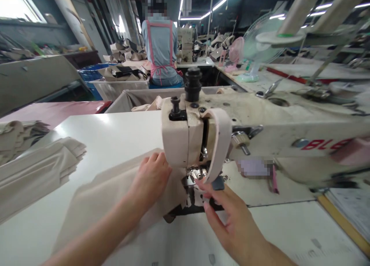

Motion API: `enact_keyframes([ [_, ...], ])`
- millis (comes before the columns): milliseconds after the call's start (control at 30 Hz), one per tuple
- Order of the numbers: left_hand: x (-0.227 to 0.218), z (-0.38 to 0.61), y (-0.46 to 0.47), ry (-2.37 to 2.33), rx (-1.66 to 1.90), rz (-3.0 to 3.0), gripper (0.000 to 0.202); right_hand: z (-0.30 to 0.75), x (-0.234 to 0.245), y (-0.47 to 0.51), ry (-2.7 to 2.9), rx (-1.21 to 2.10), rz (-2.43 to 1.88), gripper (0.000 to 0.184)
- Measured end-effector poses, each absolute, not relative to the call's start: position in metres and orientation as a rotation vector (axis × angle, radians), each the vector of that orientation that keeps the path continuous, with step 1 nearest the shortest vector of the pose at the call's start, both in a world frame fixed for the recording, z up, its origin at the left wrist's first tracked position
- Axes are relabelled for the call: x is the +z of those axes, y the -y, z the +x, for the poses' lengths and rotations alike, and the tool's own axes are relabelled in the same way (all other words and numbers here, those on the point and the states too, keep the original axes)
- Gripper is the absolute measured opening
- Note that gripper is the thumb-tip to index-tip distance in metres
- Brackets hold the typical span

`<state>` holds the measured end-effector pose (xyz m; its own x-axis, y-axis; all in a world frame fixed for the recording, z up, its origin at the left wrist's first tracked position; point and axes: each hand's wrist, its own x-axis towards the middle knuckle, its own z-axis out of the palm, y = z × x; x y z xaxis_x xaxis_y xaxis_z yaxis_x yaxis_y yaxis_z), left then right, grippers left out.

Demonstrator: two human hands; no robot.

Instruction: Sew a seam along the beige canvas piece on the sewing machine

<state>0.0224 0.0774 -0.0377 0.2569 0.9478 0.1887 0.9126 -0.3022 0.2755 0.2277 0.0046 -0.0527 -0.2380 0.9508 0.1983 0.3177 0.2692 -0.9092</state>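
Note:
My left hand [154, 177] lies on a beige fabric piece [106, 191] to the left of the sewing machine's needle area, its fingers curled down and closed on the cloth near its upper edge. The fabric's right end reaches the presser foot [198, 173]. My right hand [231, 216] is just in front of the foot, its forefinger touching or almost touching the lower end of a pale curved strip [222, 143] that loops down from the machine head [177, 137]. Its thumb and fingers are apart, and I see nothing gripped between them.
Stacked beige fabric pieces [46, 169] lie on the left of the white table [115, 131]. The machine arm [271, 139] runs off to the right, with papers [349, 208] near the right edge. Beyond are a bin [121, 104], a seated person [160, 46] and a green fan [260, 42].

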Motion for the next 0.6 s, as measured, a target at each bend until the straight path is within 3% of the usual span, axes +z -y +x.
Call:
enact_keyframes([
  [100, -0.04, 0.029, -0.046, -1.9, 0.14, 2.536, 0.021, 0.224, -0.041, 0.013, 0.869, 1.762, -1.107, 0.037],
  [200, -0.045, 0.03, -0.024, -1.94, 0.041, 2.588, 0.021, 0.21, -0.038, 0.025, 0.567, 2.266, -0.921, 0.041],
  [267, -0.048, 0.03, -0.015, -1.75, 0.378, 2.55, 0.016, 0.203, -0.039, 0.025, 0.605, 2.238, -0.933, 0.04],
  [333, -0.051, 0.033, -0.011, -1.547, 0.628, 2.375, 0.011, 0.2, -0.039, 0.02, 0.67, 2.003, -0.984, 0.036],
  [467, -0.055, 0.043, -0.008, -1.599, 0.635, 2.0, 0.037, 0.204, -0.034, 0.007, 0.74, 1.852, -1.007, 0.029],
  [600, -0.057, 0.041, -0.012, -1.496, 0.662, 1.874, 0.029, 0.205, -0.035, 0.001, 0.792, 1.892, -1.008, 0.028],
])
